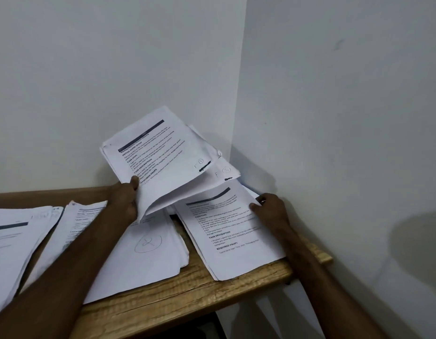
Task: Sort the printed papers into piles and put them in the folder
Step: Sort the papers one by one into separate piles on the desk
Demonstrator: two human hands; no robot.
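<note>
Hands first. Left hand (pixel 125 199): fingers and thumb clamped on the lower left corner of a sheaf of printed papers (pixel 160 155), thumb on the printed face. Right hand (pixel 271 209): set at the far right edge of the right pile (pixel 231 231), thumb lying on the top sheet, fingers bent at the edge. Whether it pinches that sheet or only rests on it cannot be told.

Nearest the camera, the left forearm (pixel 65 265) crosses the wooden surface (pixel 187 289) diagonally and covers part of two piles. The near edge of the surface is bare wood.

Four piles lie flat on the surface. The leftmost pile (pixel 13 236) is cut off by the frame edge. The second pile (pixel 82 216) lies just beside it and is partly under the forearm. The middle pile (pixel 153 250) bears a handwritten circled mark. The right pile overhangs the near edge of the surface slightly and shows printed headings.

Farther back, the sheaf is lifted clear of the surface and tilted, its loose sheets fanned out at the right. It hides the far ends of the middle and right piles.

Behind everything, the left wall (pixel 114 69) and right wall (pixel 334 94) meet in a corner, and the surface sits against both.
</note>
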